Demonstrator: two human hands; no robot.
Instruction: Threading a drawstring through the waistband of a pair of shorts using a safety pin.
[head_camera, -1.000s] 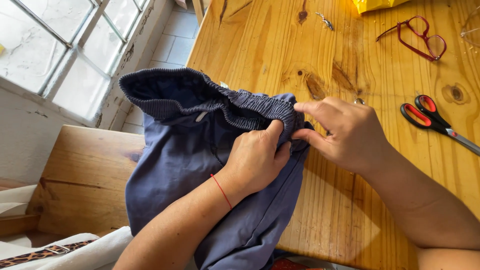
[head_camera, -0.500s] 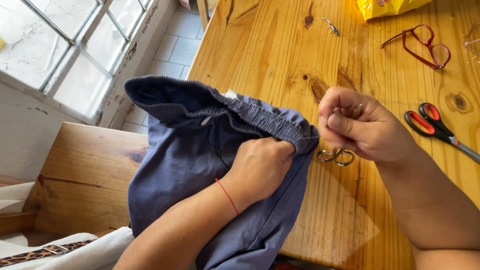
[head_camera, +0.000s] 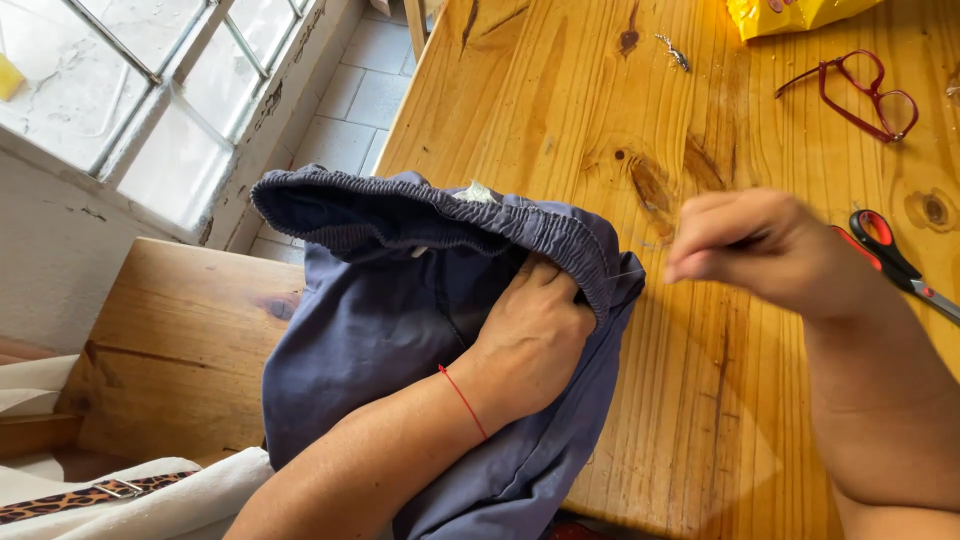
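Note:
A blue-grey garment (head_camera: 380, 330) with an elastic waistband (head_camera: 420, 215) hangs over the near left edge of the wooden table (head_camera: 560, 90). My left hand (head_camera: 530, 335), with a red string around the wrist, grips the fabric just under the waistband's right end. To its right and slightly higher, my right hand (head_camera: 770, 250) is blurred above the table, fingertips pinched together. A thin pale thread seems to run from the waistband to those fingertips. Whether a needle is there I cannot tell.
Red-handled scissors (head_camera: 890, 260) lie on the table just right of my right hand. Red-framed glasses (head_camera: 865, 90) and a yellow bag (head_camera: 790, 15) sit at the far right. A wooden bench (head_camera: 170, 350) and a window (head_camera: 120, 90) are on the left.
My right hand has left the waistband, lifted and pulled away to the right with fingers pinched. The left hand keeps its grip on the fabric. The small metal loops seen under the right hand are hidden.

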